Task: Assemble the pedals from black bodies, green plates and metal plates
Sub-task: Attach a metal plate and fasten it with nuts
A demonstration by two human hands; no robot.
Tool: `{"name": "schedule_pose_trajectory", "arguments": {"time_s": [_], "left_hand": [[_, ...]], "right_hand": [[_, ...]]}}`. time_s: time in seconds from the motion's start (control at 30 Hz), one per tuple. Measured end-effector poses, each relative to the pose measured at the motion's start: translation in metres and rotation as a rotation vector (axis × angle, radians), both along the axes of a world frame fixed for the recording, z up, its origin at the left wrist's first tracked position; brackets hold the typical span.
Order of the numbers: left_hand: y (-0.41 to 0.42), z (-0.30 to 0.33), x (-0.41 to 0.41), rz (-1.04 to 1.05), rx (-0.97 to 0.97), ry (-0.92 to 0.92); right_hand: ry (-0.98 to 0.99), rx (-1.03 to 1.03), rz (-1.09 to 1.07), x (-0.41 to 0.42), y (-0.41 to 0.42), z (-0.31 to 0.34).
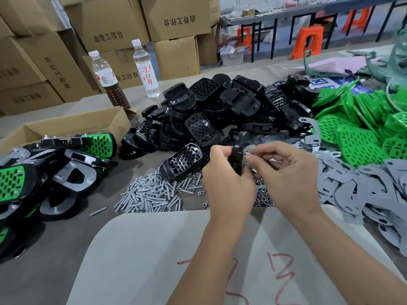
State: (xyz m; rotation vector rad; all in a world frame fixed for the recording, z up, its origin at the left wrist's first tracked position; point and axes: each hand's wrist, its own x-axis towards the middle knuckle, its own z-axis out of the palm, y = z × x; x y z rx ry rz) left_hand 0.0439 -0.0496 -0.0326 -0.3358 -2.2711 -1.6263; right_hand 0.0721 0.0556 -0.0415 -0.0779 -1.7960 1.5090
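While the left hand (222,172) grips a black body (236,150), right hand (286,170) fingertips pinch its metal plate (248,149)

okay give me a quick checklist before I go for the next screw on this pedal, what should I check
1. Left hand grips the black plastic pedal body: ok.
2. Right hand pinches the grey metal plate against the body: ok.
3. Plate holes lined up with body: cannot tell, fingers cover them.
4. Silver screws pile within reach: ok.
5. Small silver nuts lie close under the hands: ok.
6. Green perforated plate fitted on this body: cannot tell.
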Motion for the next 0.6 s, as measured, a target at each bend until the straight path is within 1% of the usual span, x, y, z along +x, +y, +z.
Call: {"name": "schedule_pose_trajectory", "arguments": {"time_s": [0.1,0.27,0.4,0.5,0.6], "left_hand": [[-0.0022,-0.0003,-0.0018,-0.048,0.046,-0.046],[-0.0017,-0.0022,-0.0024,-0.016,0.087,-0.014],[0.0002,-0.0038,-0.0005,-0.021,0.072,0.015],[0.0005,-0.0047,-0.0004,-0.021,0.078,0.032],[0.0019,-0.0055,0.0019,-0.015,0.044,0.064]], "right_hand": [[-0.002,-0.014,0.016,-0.0009,0.0044,-0.0009],[0.009,0.044,0.061,0.0005,0.0051,-0.0021],[0.051,0.187,-0.030,0.0002,0.0063,0.0005],[0.026,0.260,-0.091,-0.0009,0.0060,0.0010],[0.008,0.327,-0.166,-0.0016,0.0047,0.0037]]}}
